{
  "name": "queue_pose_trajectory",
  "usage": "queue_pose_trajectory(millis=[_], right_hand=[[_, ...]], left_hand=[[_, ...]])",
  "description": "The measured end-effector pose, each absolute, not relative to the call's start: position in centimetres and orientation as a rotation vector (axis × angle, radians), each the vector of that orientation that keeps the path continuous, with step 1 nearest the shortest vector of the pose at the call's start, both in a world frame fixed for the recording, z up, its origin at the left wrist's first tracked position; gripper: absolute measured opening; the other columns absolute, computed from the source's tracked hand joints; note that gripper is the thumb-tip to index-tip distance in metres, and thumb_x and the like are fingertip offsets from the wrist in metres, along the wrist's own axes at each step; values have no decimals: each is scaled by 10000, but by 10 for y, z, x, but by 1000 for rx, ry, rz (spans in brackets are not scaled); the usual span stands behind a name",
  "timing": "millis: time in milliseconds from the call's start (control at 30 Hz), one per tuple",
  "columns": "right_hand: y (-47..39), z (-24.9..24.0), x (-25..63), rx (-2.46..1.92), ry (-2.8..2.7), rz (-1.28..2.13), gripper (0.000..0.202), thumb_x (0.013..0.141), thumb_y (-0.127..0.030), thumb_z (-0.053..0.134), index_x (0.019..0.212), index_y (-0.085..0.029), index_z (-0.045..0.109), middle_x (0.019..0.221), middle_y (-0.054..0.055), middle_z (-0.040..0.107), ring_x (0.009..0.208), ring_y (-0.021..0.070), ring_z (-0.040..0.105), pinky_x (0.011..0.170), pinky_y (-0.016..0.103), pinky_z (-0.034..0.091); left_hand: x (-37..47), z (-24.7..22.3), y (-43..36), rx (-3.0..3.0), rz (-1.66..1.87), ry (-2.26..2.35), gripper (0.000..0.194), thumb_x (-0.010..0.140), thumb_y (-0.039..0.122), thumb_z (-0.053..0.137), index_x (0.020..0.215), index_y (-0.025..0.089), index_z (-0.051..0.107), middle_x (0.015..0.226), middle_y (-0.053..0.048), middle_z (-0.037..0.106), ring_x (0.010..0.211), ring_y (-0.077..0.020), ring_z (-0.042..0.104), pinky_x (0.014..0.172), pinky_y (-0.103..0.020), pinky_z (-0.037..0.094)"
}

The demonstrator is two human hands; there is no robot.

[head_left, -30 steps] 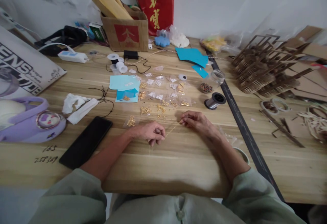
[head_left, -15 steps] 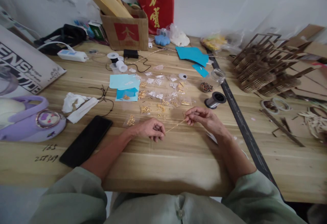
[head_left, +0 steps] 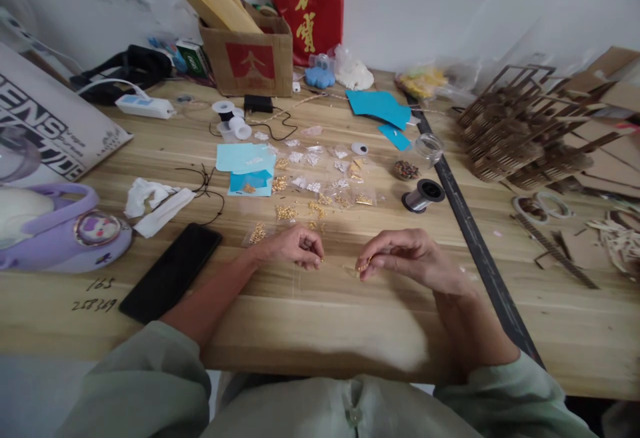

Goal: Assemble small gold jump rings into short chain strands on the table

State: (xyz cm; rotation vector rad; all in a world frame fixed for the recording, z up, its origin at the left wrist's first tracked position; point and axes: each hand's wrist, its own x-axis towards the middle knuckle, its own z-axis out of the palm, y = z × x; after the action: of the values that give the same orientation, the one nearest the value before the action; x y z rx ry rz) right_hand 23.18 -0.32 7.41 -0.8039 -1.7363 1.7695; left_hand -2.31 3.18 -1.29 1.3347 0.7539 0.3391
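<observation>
Just above the wooden table [head_left: 320, 331], my left hand [head_left: 299, 247] has thumb and fingertips pinched on one end of a thin thread. A hand's width to the right, my right hand [head_left: 400, 258] pinches a small gold chain [head_left: 369, 263] between thumb and fingers. Part of the strand between the hands is faint and blurred. Behind the hands lie small piles of gold beads [head_left: 286, 213] and clear bags of silver pieces [head_left: 313, 187]. A spool of silver wire [head_left: 423, 196] stands beyond my right hand.
A black phone [head_left: 171, 271] lies left of my left forearm. Farther left is a purple container [head_left: 65, 231]. A dish of mixed beads [head_left: 406, 170], blue paper [head_left: 379, 109] and a cardboard box [head_left: 250, 58] are farther back. Brown slatted pieces [head_left: 520, 125] stand at the right.
My right hand has moved down and turned, and the gold chain that was stretched between the hands is now mostly gathered at its fingertips. My left hand has barely moved.
</observation>
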Motion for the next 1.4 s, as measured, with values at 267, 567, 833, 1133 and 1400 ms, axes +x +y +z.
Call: queue_pose_trajectory(millis=[267, 567, 833, 1133, 1400], right_hand=[[-2, 67, 229, -998, -1839, 1540, 192, 874, -298, 608, 975, -148, 673, 849, 70, 706, 782, 166, 695, 731, 283, 563], [15, 51, 233, -989, -1676, 1563, 241, 820, -351, 670, 958, -153, 665, 842, 69, 706, 705, 160, 694, 676, 285, 565], [20, 50, 240, -1039, -1679, 1494, 228, 834, -357, 653, 957, -165, 663, 830, 58, 707, 684, 154, 690, 644, 273, 564], [20, 53, 241, -1037, -1649, 1453, 214, 827, -352, 662, 949, -177, 669, 813, 44, 704, 659, 148, 690, 606, 262, 562], [21, 55, 240, -1056, -1632, 1421, 241, 810, -377, 677, 941, -174, 669, 808, 46, 702, 650, 147, 687, 592, 257, 559]], left_hand=[[-22, -14, 32, 1327, 315, 730, 386, 589, 413, 819, 717, 110, 617, 580, -5, 645, 501, -87, 605, 480, -177, 479], [-21, -17, 31, 1338, 352, 741, 391, 665, 466, 759, 768, 118, 611, 612, -11, 657, 530, -93, 614, 510, -188, 487], [-22, -12, 33, 1380, 385, 681, 449, 817, 528, 591, 864, 88, 668, 655, -54, 669, 550, -88, 616, 499, -167, 467], [-23, -12, 33, 1315, 355, 686, 491, 803, 558, 590, 909, 83, 654, 719, -97, 709, 574, -131, 658, 520, -214, 508], [-23, -13, 32, 1288, 346, 700, 449, 795, 532, 618, 924, 102, 609, 776, -119, 734, 620, -151, 689, 549, -225, 525]])
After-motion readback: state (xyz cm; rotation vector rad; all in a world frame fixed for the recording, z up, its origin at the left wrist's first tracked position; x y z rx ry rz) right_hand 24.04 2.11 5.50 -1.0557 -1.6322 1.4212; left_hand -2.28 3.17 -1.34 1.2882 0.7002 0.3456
